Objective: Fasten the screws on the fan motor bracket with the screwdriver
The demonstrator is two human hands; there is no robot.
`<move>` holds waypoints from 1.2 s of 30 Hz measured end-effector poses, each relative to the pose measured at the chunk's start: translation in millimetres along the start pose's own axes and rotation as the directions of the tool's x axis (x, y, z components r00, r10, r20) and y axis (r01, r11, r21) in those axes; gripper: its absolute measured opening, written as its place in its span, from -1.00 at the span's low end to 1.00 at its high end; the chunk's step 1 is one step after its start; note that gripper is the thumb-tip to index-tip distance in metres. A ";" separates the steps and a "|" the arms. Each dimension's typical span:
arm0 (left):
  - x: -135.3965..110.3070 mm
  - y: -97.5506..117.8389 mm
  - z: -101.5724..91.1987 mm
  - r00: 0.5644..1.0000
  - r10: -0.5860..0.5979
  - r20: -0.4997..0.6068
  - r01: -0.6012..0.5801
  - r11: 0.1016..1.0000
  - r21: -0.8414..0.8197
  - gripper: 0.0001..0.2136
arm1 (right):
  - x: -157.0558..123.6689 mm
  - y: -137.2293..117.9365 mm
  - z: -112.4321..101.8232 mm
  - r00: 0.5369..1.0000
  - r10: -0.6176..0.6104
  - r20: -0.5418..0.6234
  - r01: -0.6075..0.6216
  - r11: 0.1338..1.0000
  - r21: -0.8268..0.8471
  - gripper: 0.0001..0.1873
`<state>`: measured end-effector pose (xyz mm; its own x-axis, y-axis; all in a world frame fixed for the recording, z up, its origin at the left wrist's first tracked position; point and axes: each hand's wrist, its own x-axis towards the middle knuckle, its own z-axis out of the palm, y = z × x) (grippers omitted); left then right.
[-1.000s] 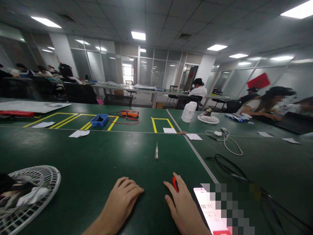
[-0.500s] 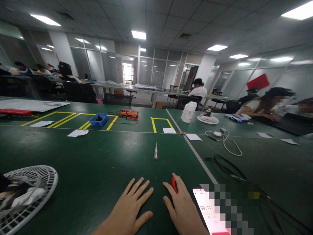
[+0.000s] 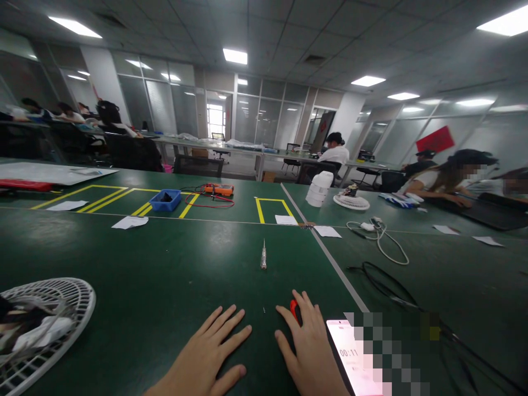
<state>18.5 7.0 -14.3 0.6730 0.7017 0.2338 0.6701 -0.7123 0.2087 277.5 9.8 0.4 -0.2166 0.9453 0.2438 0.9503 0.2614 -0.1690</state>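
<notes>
My left hand point(image 3: 208, 357) lies flat on the green table point(image 3: 165, 275) near its front edge, fingers stretched out and spread, holding nothing. My right hand point(image 3: 307, 346) lies beside it with fingers extended, covering a small red object point(image 3: 293, 309) of which only a tip shows between the fingers. A phone point(image 3: 355, 360) with a pink timer screen lies just right of my right hand. A small screwdriver point(image 3: 263, 255) rests on the table a short way beyond both hands.
A white fan grille point(image 3: 45, 324) lies at the near left. Black cables point(image 3: 388, 286) and a white cable point(image 3: 381, 236) run at the right. Farther off are a blue tray point(image 3: 166, 200), an orange multimeter point(image 3: 219, 190), paper slips and a white container point(image 3: 319, 188). People sit at other tables.
My left hand has gone from loosely curled to flat with fingers spread, and shifted slightly right. My right hand has stayed on the red object.
</notes>
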 end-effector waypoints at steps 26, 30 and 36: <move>-0.2 -3.6 6.0 1.000 0.016 -0.026 -0.016 1.000 -0.022 -0.37 | 12.6 -17.7 -3.1 0.982 -0.057 0.181 0.075 0.993 -0.096 -0.39; 0.5 -2.2 3.9 1.000 0.006 -0.001 -0.006 1.000 -0.013 -0.38 | 26.3 -18.8 -5.6 0.976 -0.138 0.171 0.150 0.987 -0.057 -0.37; -1.8 -5.5 12.1 0.998 0.027 -0.055 -0.029 0.999 -0.024 -0.33 | 32.3 -22.5 -1.8 0.958 -0.211 0.194 0.213 0.977 0.011 -0.43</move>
<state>17.3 9.8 -27.4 0.6728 0.6799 0.2917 0.6428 -0.7324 0.2243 249.5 34.0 13.9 -0.4515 0.8883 0.0835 0.8799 0.4588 -0.1233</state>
